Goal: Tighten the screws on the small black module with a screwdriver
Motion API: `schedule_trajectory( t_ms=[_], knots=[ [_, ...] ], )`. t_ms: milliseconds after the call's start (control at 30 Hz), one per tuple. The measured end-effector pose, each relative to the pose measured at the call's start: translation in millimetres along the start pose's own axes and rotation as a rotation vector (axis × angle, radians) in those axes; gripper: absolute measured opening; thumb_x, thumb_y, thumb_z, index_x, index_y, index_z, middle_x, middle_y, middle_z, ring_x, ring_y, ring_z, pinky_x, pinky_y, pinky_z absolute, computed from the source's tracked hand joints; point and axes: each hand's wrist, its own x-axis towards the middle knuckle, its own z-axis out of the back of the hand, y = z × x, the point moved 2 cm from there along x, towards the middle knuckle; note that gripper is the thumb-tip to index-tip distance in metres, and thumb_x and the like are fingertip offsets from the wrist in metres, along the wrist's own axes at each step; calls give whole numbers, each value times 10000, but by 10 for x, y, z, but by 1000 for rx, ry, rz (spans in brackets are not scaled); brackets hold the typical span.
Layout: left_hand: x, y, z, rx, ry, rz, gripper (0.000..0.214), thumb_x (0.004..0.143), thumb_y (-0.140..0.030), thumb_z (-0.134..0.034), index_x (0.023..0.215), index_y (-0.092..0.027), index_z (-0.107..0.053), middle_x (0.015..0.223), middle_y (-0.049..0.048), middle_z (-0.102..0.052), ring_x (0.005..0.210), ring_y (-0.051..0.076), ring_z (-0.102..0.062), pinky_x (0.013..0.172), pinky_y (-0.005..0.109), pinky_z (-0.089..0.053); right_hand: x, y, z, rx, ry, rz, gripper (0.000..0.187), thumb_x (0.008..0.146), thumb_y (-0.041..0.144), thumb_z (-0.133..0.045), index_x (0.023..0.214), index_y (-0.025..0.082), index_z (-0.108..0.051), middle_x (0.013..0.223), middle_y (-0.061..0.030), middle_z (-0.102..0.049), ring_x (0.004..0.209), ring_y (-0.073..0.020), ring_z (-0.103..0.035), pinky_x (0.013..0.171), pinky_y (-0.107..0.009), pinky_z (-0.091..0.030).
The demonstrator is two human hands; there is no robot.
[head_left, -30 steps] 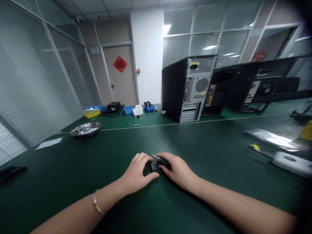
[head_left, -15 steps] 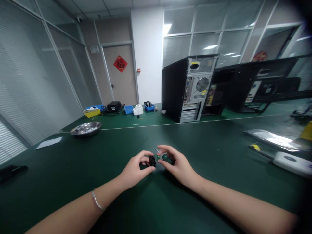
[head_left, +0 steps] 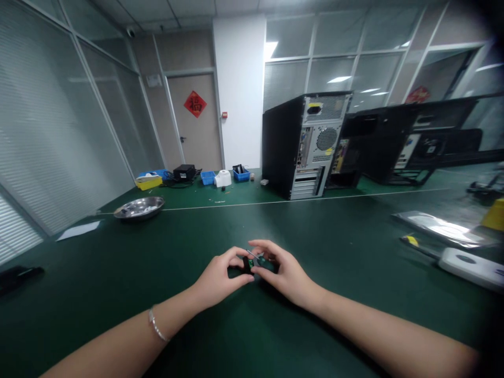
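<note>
Lots of room on the green table (head_left: 334, 236) in front of the left hand (head_left: 221, 275) and right hand (head_left: 288, 274). Hardly any gap between those 2. Blocked ahead on the left by a shiny bowl (head_left: 142, 216), farther back by a big black computer (head_left: 281, 147).

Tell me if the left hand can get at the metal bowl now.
Probably, with a forward stretch: flat green tabletop lies between the left hand and the metal bowl. That hand holds a small black part, though, so it would likely need to let go first.
</note>
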Motion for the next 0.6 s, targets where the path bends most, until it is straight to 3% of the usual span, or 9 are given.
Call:
schedule_trajectory(
  t_ms=[467, 600],
  knots=[
    [-12, -8, -33, -93, -13, 18, 355, 747, -175, -690, 1076, -184, -555, 902, 41, -697, 898, 209, -644, 878, 349, -442, -15, 35, 1, -86, -2, 50, 391, 803, 173, -626, 1182, 228, -542, 1003, -33, -639, 913, -170, -597, 836, -325, -489],
    [0, -25, -54, -187, -13, 40, 278, 807, -232, -634, 1067, -167, -559, 908, 57, -698, 887, 209, -646, 857, 346, -448, -33, 42, 5, -142, 8, 103, 397, 812, 150, -621, 1191, 232, -540, 1020, -31, -645, 889, -163, -599, 820, -314, -491]
  ],
)
